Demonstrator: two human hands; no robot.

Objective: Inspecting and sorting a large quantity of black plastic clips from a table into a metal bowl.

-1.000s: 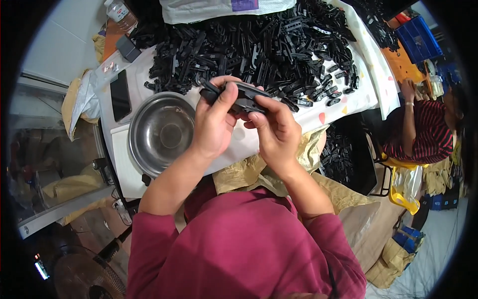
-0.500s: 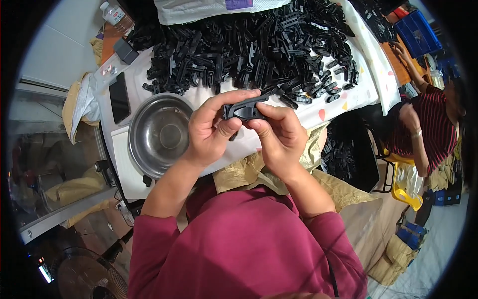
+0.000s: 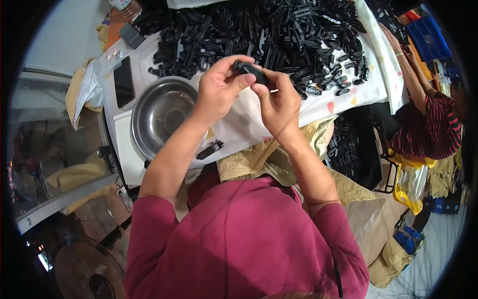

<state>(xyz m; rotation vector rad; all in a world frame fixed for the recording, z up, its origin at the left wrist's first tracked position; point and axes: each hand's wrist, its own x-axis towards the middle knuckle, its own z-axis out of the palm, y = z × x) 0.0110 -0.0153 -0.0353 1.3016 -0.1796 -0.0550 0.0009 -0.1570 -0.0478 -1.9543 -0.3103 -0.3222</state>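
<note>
Between both hands is a small black plastic part (image 3: 252, 72), held up over the table's near side. My left hand (image 3: 217, 90) pinches one end with thumb and fingers. My right hand (image 3: 279, 103) grips the other end, thumb beneath and fingers curled. The fingers cover much of the part, so its exact kind cannot be told. Just beyond it spreads a heap of similar black plastic parts (image 3: 219, 32). One loose black part (image 3: 210, 149) lies near the table edge, to the right of my left forearm.
A steel bowl (image 3: 144, 124) stands left of my left arm, with a dark phone (image 3: 124, 82) beyond it. A black bin (image 3: 371, 167) of black parts is at the right. Farther right, a person in a striped top (image 3: 433, 127) reaches toward the table; a blue crate (image 3: 429, 34) is nearby.
Both hands have moved away from me, toward the heap, and the held part is turned at another angle. The loose part by the edge now shows. The other person's arms reach farther forward.
</note>
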